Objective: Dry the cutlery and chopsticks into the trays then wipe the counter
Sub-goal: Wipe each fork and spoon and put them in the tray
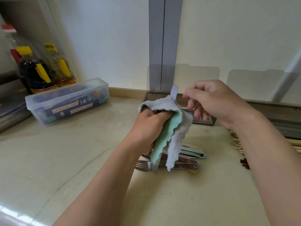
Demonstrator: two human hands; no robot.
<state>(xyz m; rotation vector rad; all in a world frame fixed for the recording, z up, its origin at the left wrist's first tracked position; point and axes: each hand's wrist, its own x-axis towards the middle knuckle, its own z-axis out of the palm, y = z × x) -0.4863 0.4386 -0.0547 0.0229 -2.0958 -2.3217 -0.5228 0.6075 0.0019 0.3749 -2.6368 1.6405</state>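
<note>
Cutlery [182,158] lies in a small pile on the table [81,160], directly below the two hands – forks and flat metal handles overlap one another. One further utensil [174,91] is off the table: it stands nearly upright, wrapped in a cloth [171,128] with a grey side and a green side. Its pale end projects above the cloth, and a grey end shows beneath the hanging folds.

The left grip [149,126] is closed tight, fingers curled round the bunched cloth and the utensil inside it.

The right grip [216,103] hovers just beside the pale end, fingers loosely bent and blurred – whether they touch or hold anything cannot be determined.

Chopsticks [293,145] lie in a bundle at the right edge of the view, partly hidden by the right forearm.

A dark tray [147,97] sits behind the hands against the wall, its lid raised. A second tray [280,111] sits to its right.

At the left stand a clear lidded box [68,101] and two sauce bottles [37,74] with yellow caps.
</note>
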